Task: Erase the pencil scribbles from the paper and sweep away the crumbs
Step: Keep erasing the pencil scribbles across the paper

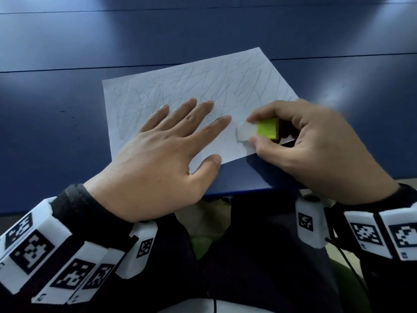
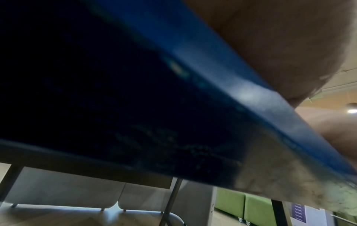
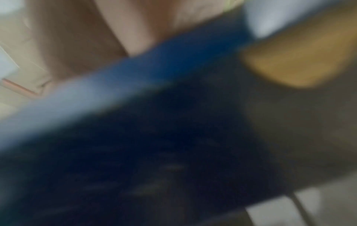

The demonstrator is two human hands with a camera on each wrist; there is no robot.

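Right hand (image 1: 316,145): fingers (image 1: 261,115) and thumb curled round a white eraser (image 1: 246,131) in a yellow-green sleeve (image 1: 267,129), pinched from both sides, white tip down on the paper (image 1: 259,73) near its 4 o'clock corner. Left hand (image 1: 162,159): fingers (image 1: 200,107) straight and spread, grasping nothing, pressed flat on the sheet's 7 o'clock part, thumb at the near edge. Index tip just beside the eraser, at its 9 o'clock. Grey pencil scribbles (image 1: 214,86) over most of the sheet, densest toward 12 o'clock; strip around the eraser paler, only a few short marks. Sheet flat on the blue bench (image 1: 56,105), turned slightly, near corner close to the bench's front edge. Crumbs too small to make out. Both wrist views low under the bench edge (image 2: 212,76), the right one heavily blurred; white marker blocks (image 1: 29,245) strapped over dark sleeves on both forearms.
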